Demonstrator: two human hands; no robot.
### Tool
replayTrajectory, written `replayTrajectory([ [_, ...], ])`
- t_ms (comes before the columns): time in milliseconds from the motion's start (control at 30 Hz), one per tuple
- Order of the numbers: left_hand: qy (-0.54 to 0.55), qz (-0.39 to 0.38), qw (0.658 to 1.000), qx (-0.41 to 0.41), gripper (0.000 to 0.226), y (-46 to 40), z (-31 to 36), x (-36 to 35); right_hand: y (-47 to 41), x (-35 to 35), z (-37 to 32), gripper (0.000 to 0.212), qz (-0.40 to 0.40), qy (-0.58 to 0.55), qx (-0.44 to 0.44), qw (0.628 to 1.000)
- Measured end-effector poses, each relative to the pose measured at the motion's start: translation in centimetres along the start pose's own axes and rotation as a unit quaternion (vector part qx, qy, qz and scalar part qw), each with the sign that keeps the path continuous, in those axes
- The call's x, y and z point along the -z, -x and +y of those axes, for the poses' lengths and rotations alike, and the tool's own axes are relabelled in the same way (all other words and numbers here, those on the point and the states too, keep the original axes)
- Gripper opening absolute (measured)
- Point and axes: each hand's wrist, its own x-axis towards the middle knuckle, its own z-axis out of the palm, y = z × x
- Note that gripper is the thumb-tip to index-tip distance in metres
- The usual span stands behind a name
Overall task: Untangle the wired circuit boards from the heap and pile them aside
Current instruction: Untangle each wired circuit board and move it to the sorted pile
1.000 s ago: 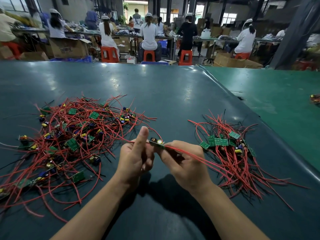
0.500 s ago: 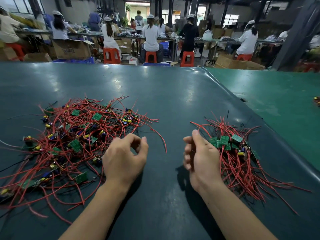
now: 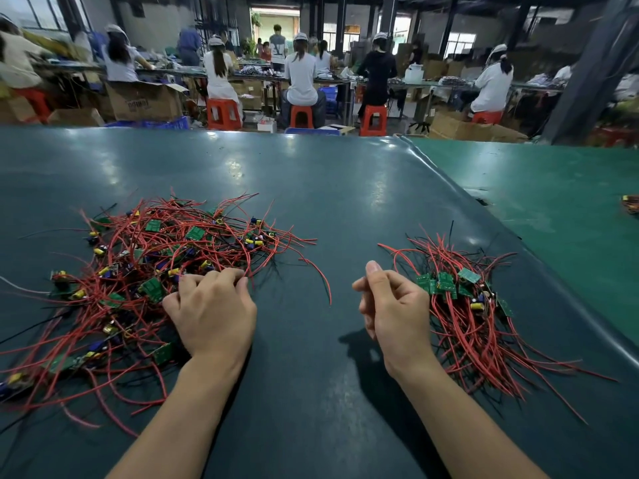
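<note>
Dark green table (image 3: 311, 188): glossy mat, wide, with a lighter green surface adjoining on the right.

Heap (image 3: 152, 271): a loose tangle of red and some black wires with small green circuit boards and yellow and blue components, spread over the left part of the table. Stray red wire ends trailed out toward the centre.

Sorted pile (image 3: 473, 305): a tighter bundle on the right, its green boards clustered at the far end, its red wires fanned toward the near right edge. It lay well apart from the heap, with bare mat between.

Left hand (image 3: 211, 312): palm down at the near right edge of the heap, fingers curled into the wires. Fingertips were buried among red strands; whether they pinched one board or wire I could not tell.

Right hand (image 3: 394, 305): raised just beside the sorted pile's left edge, thumb up, fingers loosely curled inward, nothing visible in them.

Background: a row of workers (image 3: 301, 74) in white caps seated on orange stools (image 3: 372, 119) at long benches, backs turned; cardboard boxes (image 3: 145, 102) stood on the floor behind the table.
</note>
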Motion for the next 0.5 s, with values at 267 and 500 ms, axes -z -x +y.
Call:
replayTrajectory([
  [267, -0.018, -0.049, 0.999, 0.005, 0.027, 0.2, 0.2, 0.4, -0.2, 0.0, 0.6, 0.041, -0.025, 0.046, -0.011, 0.999],
  [500, 0.26, 0.067, 0.933, -0.24, 0.021, 1.8, 1.8, 0.7, -0.6, 0.0, 1.3, 0.008, -0.084, 0.101, -0.017, 0.991],
])
